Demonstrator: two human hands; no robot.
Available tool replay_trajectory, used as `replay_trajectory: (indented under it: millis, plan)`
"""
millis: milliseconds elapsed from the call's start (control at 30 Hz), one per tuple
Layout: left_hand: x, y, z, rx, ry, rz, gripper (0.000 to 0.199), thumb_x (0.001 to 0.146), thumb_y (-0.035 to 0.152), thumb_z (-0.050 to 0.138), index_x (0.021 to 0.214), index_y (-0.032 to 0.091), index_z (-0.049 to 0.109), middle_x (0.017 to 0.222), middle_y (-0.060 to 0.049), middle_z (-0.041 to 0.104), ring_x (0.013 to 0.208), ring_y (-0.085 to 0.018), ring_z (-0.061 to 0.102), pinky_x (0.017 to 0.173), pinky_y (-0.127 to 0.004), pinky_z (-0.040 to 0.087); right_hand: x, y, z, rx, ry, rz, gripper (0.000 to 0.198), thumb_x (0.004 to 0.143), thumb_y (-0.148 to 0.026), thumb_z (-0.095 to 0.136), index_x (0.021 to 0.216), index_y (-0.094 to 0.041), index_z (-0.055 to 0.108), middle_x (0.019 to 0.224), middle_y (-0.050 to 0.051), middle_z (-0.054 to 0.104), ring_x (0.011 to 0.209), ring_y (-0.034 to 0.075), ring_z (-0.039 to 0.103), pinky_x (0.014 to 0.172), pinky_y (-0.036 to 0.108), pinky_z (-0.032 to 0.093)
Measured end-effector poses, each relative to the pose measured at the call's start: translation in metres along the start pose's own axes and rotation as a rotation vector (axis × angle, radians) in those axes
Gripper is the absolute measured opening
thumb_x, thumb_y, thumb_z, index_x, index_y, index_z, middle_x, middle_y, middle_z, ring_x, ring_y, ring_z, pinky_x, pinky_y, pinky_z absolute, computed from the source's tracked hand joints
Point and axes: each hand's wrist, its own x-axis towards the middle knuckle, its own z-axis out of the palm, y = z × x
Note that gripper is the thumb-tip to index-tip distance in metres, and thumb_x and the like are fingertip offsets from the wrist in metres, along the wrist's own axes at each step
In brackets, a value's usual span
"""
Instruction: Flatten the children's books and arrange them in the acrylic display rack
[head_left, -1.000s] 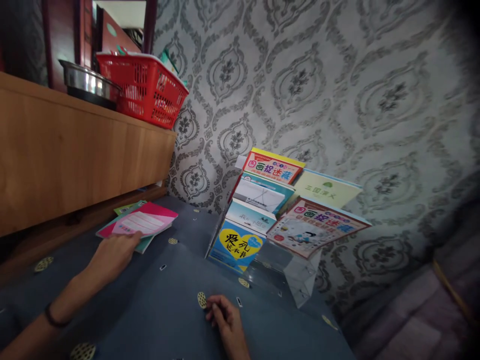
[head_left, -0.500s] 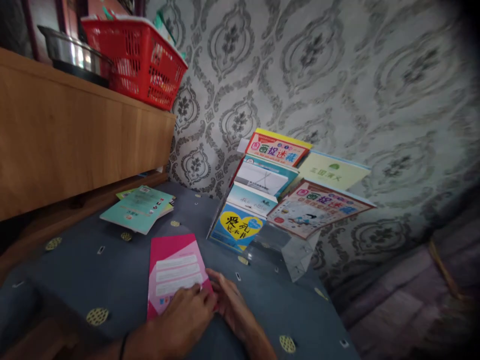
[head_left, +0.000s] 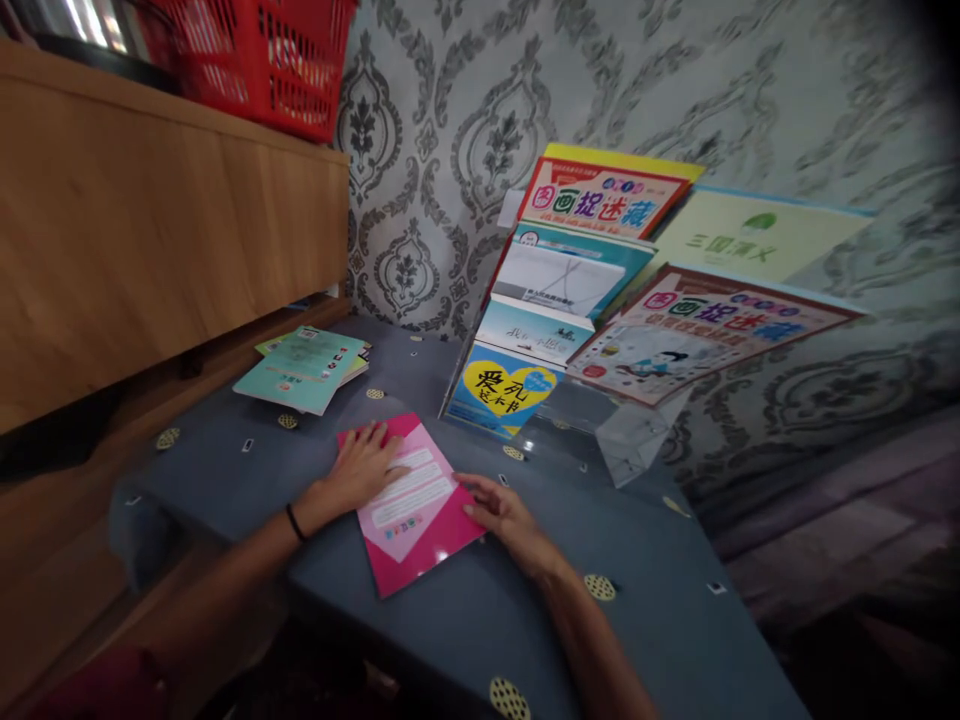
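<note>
A pink book (head_left: 409,570) lies flat and turned at an angle on the cloth-covered table, a pale panel with white text boxes showing on its cover. My left hand (head_left: 365,468), with a dark band at the wrist, rests with spread fingers on the book's upper left part. At the right corner, my right hand (head_left: 511,522) holds the book's edge, thumb over the cover and fingers along the side; the fingers' undersides are hidden. Beyond the left hand is a small pile of books topped by a teal book (head_left: 304,368).
A clear stand (head_left: 637,440) holds several books, including a blue one with a yellow heart (head_left: 506,388) and a picture book (head_left: 675,335). At left, a wooden cabinet (head_left: 172,220) carries a red basket (head_left: 300,70) and a metal pot (head_left: 97,30). Patterned wallpaper rises behind.
The pink book has turned on the table, its lower end swinging right. My left hand has moved from its lower right part to the upper left, fingers now spread. The view has shifted.
</note>
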Motion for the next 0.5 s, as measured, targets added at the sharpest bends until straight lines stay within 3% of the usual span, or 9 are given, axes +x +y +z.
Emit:
replay_trajectory:
  millis: [100, 267, 400, 500]
  plan:
    - [-0.004, 0.007, -0.010, 0.056, 0.000, 0.005, 0.053, 0.100, 0.052, 0.047, 0.137, 0.015, 0.055, 0.140, -0.022, 0.057, 0.128, -0.038, 0.054, 0.103, -0.056, 0.042, 0.001, -0.002, -0.024, -0.086, 0.105, 0.008, 0.055, 0.063, -0.047, 0.087, 0.108, -0.018, 0.073, 0.069, -0.001, 0.069, 0.050, 0.011, 0.053, 0.044, 0.023, 0.039]
    - [-0.013, 0.015, -0.026, 0.091, -0.036, -0.010, 0.042, 0.101, 0.047, 0.047, 0.125, 0.016, 0.063, 0.125, -0.019, 0.063, 0.114, -0.033, 0.061, 0.092, -0.046, 0.049, 0.004, 0.004, -0.054, -0.170, 0.320, -0.032, 0.056, 0.056, -0.049, 0.088, 0.100, -0.016, 0.075, 0.061, 0.000, 0.067, 0.046, 0.012, 0.051, 0.044, 0.026, 0.039]
    - [-0.021, 0.024, -0.037, 0.106, -0.131, 0.003, 0.037, 0.104, 0.037, 0.039, 0.112, 0.016, 0.068, 0.109, -0.015, 0.069, 0.097, -0.028, 0.067, 0.080, -0.039, 0.052, 0.004, 0.011, -0.065, -0.365, 0.494, -0.106, 0.046, 0.066, -0.046, 0.080, 0.101, -0.016, 0.075, 0.067, 0.003, 0.070, 0.057, 0.019, 0.061, 0.053, 0.031, 0.046]
    - [-0.020, 0.030, -0.037, 0.150, -0.089, 0.051, 0.036, 0.104, 0.030, 0.038, 0.107, 0.014, 0.070, 0.107, -0.017, 0.069, 0.103, -0.030, 0.064, 0.087, -0.043, 0.051, 0.003, 0.014, -0.065, -0.673, 0.577, -0.150, 0.033, 0.077, -0.033, 0.071, 0.106, -0.018, 0.075, 0.081, 0.007, 0.075, 0.072, 0.023, 0.067, 0.067, 0.035, 0.050]
